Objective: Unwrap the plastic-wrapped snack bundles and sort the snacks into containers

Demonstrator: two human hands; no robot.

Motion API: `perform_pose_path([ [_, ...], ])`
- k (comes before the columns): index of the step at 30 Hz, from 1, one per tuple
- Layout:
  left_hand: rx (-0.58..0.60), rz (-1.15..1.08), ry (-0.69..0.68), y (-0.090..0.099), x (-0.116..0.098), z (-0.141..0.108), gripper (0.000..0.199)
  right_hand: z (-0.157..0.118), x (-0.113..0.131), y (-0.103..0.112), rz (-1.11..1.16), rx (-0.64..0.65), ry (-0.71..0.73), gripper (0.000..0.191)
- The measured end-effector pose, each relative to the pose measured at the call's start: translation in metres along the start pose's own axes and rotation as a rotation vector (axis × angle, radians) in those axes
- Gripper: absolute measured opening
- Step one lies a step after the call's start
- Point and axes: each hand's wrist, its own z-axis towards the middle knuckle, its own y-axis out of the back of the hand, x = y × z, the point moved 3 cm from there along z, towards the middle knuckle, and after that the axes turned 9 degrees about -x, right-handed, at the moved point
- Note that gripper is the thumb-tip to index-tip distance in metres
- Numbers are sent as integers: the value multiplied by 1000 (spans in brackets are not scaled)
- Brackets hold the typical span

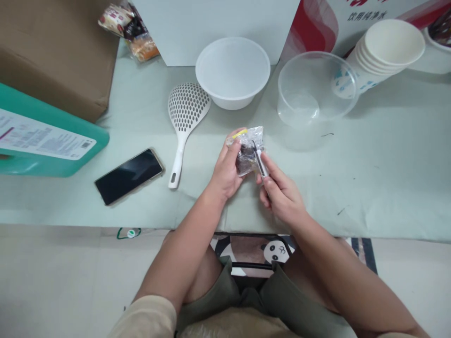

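My left hand (225, 169) is closed around the side of a small clear plastic packet (245, 162) with dark contents and a yellow strip near its top. In my right hand (283, 195) is a slim utility knife (261, 165) with a white handle. The knife's dark tip lies against the front of the packet; whether it has gone through the plastic I cannot tell. Both hands are above the front part of the table (369, 188). Beyond them stands a white plastic bowl (232, 70), and a white slotted skimmer (186, 110) lies to the left.
A phone (128, 176), a green jug (75, 141) and a cardboard box (56, 51) occupy the left. Wrapped snacks (143, 44) lie behind. Rightward are a clear tub (299, 110) and stacked paper cups (378, 56). Dark shreds lie on the tablecloth. White boxes (218, 21) stand at the back.
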Motion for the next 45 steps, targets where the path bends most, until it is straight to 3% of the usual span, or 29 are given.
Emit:
perform_pose_path([
  [10,-59,-34,24,5,-13,4,56,-11,-1,-8,35,71,-25,55],
  [15,-102,-109,-80,13,-45,8,32,-18,-2,-5,7,106,40,50],
  [17,-109,-153,-166,19,-62,8,28,-18,1,4,-49,66,100,50],
  [19,-118,-163,-215,23,-72,7,33,-14,5,22,-217,-84,165,49],
  [23,-67,-87,-93,16,-54,3,29,2,10,66,-739,-402,266,31],
  [24,-44,-62,-55,12,-45,1,29,6,9,75,-837,-435,270,29],
  [26,17,0,16,2,-26,-3,46,13,5,90,-973,-469,233,31],
  [29,78,118,81,-10,-4,-8,59,16,2,101,-1072,-545,217,36],
  [32,151,252,81,-18,8,-11,51,11,9,92,-890,-564,457,31],
  [34,267,367,53,-23,14,-13,47,8,15,80,-680,-453,622,25],
  [36,400,472,15,-26,19,-13,44,7,18,69,-562,-361,689,18],
  [39,499,540,-11,-26,22,-10,47,11,20,65,-517,-369,654,2],
  [45,566,607,30,-18,5,-3,54,15,24,75,-375,-401,424,6],
])
